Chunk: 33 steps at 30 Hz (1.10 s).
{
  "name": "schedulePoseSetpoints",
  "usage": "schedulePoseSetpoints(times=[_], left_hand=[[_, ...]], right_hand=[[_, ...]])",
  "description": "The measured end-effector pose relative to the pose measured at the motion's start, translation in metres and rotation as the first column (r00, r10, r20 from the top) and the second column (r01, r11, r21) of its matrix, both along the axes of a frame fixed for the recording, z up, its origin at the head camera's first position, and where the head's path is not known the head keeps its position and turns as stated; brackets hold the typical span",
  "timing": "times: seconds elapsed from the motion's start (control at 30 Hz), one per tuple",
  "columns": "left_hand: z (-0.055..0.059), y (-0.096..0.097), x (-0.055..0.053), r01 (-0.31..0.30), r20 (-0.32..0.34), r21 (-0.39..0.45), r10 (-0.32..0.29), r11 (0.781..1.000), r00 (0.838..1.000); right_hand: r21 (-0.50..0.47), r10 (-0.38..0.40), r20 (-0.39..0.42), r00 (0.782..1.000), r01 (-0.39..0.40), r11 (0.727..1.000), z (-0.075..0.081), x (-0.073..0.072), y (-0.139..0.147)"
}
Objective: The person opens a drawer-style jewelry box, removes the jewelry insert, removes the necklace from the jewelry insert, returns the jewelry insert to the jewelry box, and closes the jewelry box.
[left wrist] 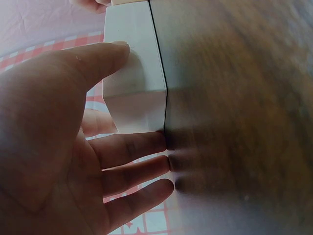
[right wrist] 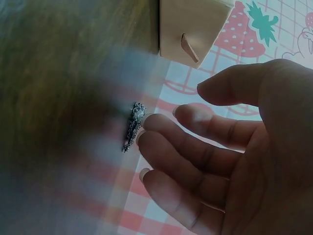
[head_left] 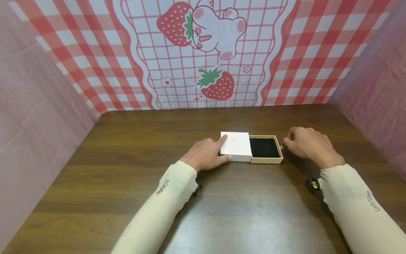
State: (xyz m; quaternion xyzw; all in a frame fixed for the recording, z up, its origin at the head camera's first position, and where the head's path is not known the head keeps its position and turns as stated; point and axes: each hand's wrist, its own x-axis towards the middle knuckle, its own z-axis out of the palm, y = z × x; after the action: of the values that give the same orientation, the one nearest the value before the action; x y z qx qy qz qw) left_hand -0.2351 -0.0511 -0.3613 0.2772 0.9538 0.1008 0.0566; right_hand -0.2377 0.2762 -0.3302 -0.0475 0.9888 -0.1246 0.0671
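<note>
A white box sleeve (head_left: 240, 145) lies on the table, held by my left hand (head_left: 204, 154). In the left wrist view the thumb presses the sleeve's long side, and three fingertips reach the tabletop beyond its end. Out of the sleeve's right side sticks a tan drawer (head_left: 266, 161) with a black pad (head_left: 264, 148) inside. A small pull tab (right wrist: 190, 49) shows on the drawer's end. To the right of the drawer, my right hand (head_left: 311, 144) hovers low with loosely bent fingers. Its fingertips are right at a small, dark silvery chain-like piece (right wrist: 133, 127) on the table, hidden in the head view.
The brown wooden table (head_left: 127, 197) spreads around the box. Behind it hangs a red-and-white checked cloth (head_left: 95, 46) with strawberry pictures. Pink cloths (head_left: 41, 116) close off both sides. Dark wrist devices (head_left: 313, 185) sit under both cream sleeves.
</note>
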Motion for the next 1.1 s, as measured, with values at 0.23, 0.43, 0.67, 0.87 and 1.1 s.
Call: schedulePoseSetpoints(times=[0.23, 0.43, 0.67, 0.87, 1.1], left_hand=[[0.0000, 0.0004, 0.0004, 0.006, -0.008, 0.004, -0.005, 1.000, 1.000], [0.0002, 0.0004, 0.0008, 0.010, -0.007, 0.005, -0.010, 1.000, 1.000], [0.0015, 0.0005, 0.0006, 0.003, 0.003, 0.004, -0.003, 1.000, 1.000], [0.0019, 0.0009, 0.0004, -0.001, 0.008, 0.002, 0.001, 1.000, 1.000], [-0.0001, -0.0002, -0.0007, 0.018, -0.015, 0.011, -0.017, 1.000, 1.000]], right_hand=[[0.008, 0.016, -0.019, 1.000, -0.015, 1.000, -0.0002, -0.0008, -0.0023], [0.029, 0.021, -0.006, 1.000, -0.021, 0.999, -0.0014, -0.0019, -0.0031], [0.028, 0.026, 0.001, 1.000, -0.026, 0.999, -0.0009, -0.0024, -0.0049], [0.024, 0.030, 0.003, 1.000, -0.030, 0.999, -0.0005, -0.0018, -0.0061], [0.034, 0.049, -0.022, 0.999, -0.048, 0.998, -0.0016, -0.0014, -0.0079]])
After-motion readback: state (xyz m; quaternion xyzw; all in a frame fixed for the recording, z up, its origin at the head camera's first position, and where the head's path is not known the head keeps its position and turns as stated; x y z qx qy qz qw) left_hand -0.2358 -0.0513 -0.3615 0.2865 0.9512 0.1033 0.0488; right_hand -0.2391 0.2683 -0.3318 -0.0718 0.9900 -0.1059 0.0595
